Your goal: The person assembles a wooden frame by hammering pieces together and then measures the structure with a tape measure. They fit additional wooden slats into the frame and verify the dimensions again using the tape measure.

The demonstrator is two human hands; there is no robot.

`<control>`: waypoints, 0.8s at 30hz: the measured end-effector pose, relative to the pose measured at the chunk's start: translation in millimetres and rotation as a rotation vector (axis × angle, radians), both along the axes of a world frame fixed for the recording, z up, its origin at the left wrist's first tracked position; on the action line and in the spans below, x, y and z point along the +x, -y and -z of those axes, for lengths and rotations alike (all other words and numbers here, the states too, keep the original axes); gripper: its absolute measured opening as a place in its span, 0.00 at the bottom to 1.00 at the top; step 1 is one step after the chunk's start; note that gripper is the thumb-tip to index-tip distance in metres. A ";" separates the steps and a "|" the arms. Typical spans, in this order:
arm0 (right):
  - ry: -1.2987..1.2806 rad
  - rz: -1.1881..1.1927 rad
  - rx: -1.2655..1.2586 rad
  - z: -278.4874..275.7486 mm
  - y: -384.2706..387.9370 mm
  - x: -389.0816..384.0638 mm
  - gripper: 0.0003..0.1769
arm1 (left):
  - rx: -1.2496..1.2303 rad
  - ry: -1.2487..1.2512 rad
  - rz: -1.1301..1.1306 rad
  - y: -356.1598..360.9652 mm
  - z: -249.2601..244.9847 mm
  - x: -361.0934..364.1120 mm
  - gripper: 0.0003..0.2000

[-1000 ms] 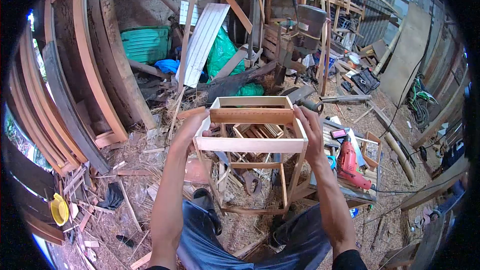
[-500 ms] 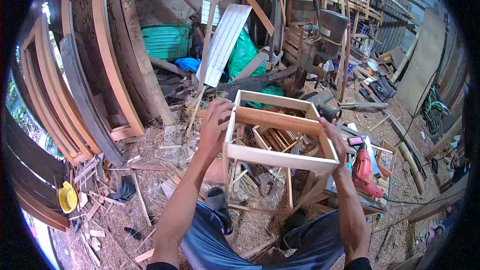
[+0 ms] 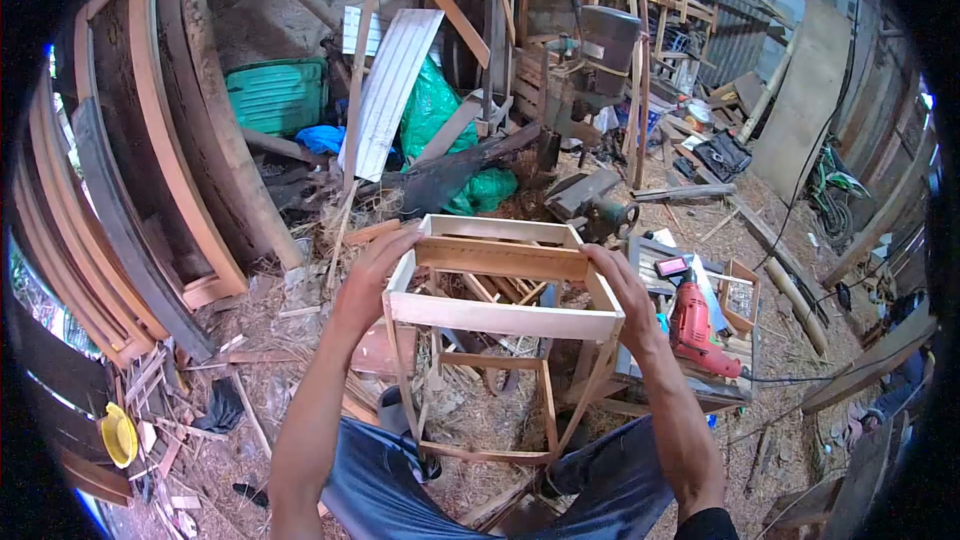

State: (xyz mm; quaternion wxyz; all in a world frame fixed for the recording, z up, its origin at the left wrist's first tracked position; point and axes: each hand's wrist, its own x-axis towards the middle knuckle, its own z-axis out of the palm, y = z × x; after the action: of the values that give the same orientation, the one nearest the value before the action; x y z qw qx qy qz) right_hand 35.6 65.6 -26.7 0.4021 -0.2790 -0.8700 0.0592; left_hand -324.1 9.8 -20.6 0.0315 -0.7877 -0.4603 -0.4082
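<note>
A wooden stool frame (image 3: 500,317) stands in front of me between my legs, with a pale top rail, a browner crosspiece (image 3: 500,259) and slim legs joined by lower rails (image 3: 485,455). My left hand (image 3: 372,278) is closed on its upper left side, fingers over the far left corner. On the opposite side my right hand (image 3: 622,290) grips the upper right rail, its fingers near the crosspiece's end. The undersides of both grips are hidden.
To my right, a red power drill (image 3: 695,325) lies on a low bench (image 3: 690,395), its cord trailing right. Wooden frames (image 3: 165,130) lean at the left. A yellow helmet-like bowl (image 3: 119,434), scrap wood and shavings cover the floor. A green plastic sheet (image 3: 440,115) lies ahead.
The stool frame has come lower and more upright, its legs now showing below the top. Both hands stay on it. The view has turned to the right.
</note>
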 end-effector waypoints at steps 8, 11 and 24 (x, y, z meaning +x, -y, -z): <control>-0.021 -0.039 -0.062 4.5 -4.0 3.2 0.36 | 0.003 -0.013 -0.010 7.6 -10.2 7.1 0.24; -0.008 -0.054 -0.050 7.7 -5.5 2.2 0.37 | 0.033 -0.060 -0.022 8.6 -8.5 4.6 0.23; -0.209 -0.075 -0.210 19.7 -19.7 -8.2 0.30 | 0.003 0.214 -0.083 3.9 -4.1 5.3 0.22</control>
State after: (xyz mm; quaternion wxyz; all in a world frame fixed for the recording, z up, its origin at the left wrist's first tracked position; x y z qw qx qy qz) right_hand 27.4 85.2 -46.4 0.4563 -0.2792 -0.8224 0.1936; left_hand -318.7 5.9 -16.5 0.0006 -0.7199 -0.4927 -0.4889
